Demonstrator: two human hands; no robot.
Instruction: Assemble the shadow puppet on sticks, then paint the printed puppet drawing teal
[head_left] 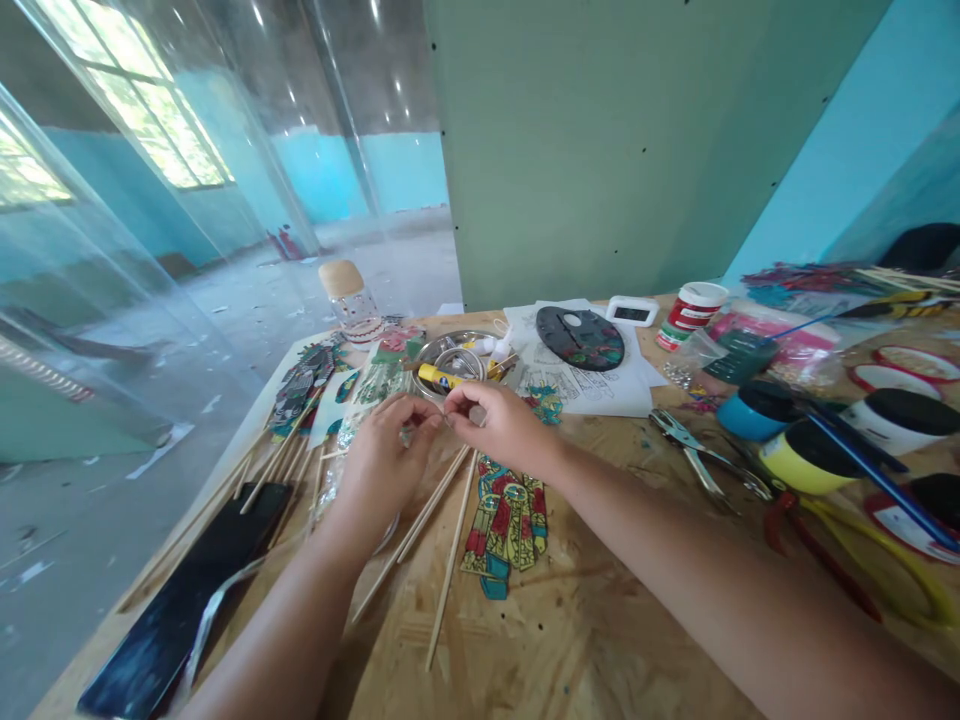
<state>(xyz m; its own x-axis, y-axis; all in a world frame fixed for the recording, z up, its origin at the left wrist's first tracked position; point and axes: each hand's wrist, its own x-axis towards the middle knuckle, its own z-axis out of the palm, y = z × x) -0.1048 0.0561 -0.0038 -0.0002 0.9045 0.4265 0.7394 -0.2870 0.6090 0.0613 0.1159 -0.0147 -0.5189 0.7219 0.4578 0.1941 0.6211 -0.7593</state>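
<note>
My left hand (391, 445) and my right hand (499, 418) meet fingertip to fingertip over the middle of the table. Both are closed in a pinch; whatever lies between the fingertips is too small to make out. Just below them lies a painted cut-out figure (514, 515) in red, yellow and teal, with thin wooden sticks (454, 560) beside it and reaching up towards the hands. Right behind the fingers is a round metal tray (420, 352) that holds a yellow tube (441, 377) and other small items.
A dark phone (187, 600) lies at the left. Printed sheets (637, 390) carry a black oval palette (580, 337). On the right are a hole-punch plier (688, 455), paint jars (810, 450) and pliers with red and yellow handles (874, 565). A lidded bottle (351, 305) stands at the back left.
</note>
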